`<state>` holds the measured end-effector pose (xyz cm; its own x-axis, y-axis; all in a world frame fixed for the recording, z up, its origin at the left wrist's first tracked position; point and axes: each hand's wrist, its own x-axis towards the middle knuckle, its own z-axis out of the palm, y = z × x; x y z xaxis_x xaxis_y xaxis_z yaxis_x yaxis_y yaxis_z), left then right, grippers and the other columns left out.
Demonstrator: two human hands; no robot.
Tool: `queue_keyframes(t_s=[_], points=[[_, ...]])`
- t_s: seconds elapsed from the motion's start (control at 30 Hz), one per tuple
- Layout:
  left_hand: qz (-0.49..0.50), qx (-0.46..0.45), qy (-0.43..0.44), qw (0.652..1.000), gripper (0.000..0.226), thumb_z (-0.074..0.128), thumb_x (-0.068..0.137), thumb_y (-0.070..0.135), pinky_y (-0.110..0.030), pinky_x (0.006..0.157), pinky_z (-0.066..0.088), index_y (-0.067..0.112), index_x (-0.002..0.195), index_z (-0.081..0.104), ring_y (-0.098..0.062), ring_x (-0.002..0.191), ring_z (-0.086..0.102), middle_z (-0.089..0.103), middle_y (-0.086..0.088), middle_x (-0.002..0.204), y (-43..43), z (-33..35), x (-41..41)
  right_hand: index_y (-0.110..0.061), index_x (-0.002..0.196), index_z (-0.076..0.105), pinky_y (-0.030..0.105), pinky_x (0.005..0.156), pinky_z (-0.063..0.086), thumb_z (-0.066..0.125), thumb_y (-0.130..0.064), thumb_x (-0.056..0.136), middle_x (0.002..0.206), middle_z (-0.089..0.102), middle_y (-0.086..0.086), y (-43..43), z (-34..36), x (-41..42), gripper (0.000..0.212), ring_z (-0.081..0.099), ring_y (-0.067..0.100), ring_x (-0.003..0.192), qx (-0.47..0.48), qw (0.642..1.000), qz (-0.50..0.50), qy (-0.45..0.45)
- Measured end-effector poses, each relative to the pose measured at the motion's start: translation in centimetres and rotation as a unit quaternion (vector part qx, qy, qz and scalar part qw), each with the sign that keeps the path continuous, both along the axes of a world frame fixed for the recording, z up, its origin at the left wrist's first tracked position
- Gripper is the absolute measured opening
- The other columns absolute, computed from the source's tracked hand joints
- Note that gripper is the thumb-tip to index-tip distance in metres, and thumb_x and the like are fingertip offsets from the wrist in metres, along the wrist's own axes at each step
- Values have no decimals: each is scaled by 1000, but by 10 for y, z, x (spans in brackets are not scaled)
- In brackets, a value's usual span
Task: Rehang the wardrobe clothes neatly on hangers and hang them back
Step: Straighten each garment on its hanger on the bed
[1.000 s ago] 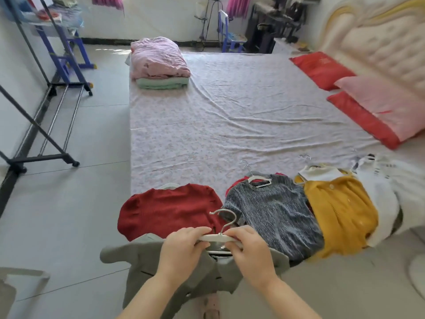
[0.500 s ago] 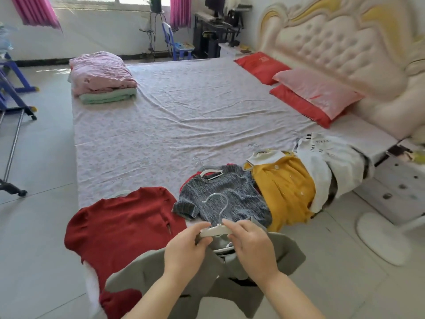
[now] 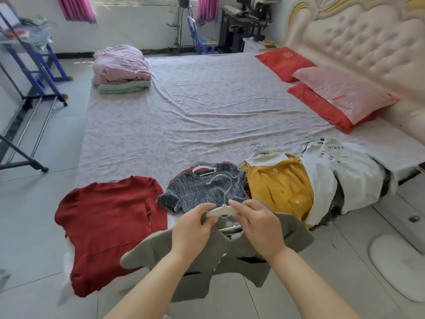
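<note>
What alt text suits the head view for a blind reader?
The left hand and right hand hold a white hanger carrying a grey-green jacket. A red top, grey top, yellow cardigan and white top lie along the bed.

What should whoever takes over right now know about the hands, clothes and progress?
Left grip and right grip both pinch the white hanger, with the grey jacket on it, near the bed edge.
Done: red sweater, grey knit top, yellow cardigan and white shirt lie hangered on the bed.
To do: settle the jacket, then hang all five on the rack.
</note>
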<state>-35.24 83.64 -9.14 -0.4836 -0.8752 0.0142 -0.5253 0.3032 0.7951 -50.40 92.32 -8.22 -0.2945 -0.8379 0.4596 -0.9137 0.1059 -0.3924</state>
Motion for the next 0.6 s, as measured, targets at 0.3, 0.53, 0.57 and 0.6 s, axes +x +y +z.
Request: queue_keyframes(t_s=[0.3,0.53,0.57,0.6], points=[[10,14,-3,1000,24,66,81,28,-19,70,37,33,104,64,-4,85,59,63,21,85,-80,-18,-47,-19,104,72,23,47,52,82,-7,65,77,66,0,-84,-18,-55,42,63,17,60,7,999,37,24],[-25,-4,-18,1000,27,59,87,26,-18,77,37,27,114,62,-9,99,58,66,11,106,-156,-30,-74,-19,104,72,24,45,51,73,-11,71,78,66,0,-163,-24,-89,33,63,18,60,19,998,40,38],[-27,-6,-19,999,28,59,87,25,-18,78,37,26,115,61,-10,100,57,66,10,108,-165,-31,-76,-19,104,72,25,45,52,75,-9,71,78,66,0,-174,-24,-92,35,63,18,60,25,998,39,30],[-28,-7,-20,999,29,59,87,25,-17,80,37,25,116,61,-10,102,57,65,10,109,-174,-32,-78,-19,105,72,26,45,52,77,-6,70,78,67,1,-183,-25,-96,37,63,18,60,33,998,40,23]])
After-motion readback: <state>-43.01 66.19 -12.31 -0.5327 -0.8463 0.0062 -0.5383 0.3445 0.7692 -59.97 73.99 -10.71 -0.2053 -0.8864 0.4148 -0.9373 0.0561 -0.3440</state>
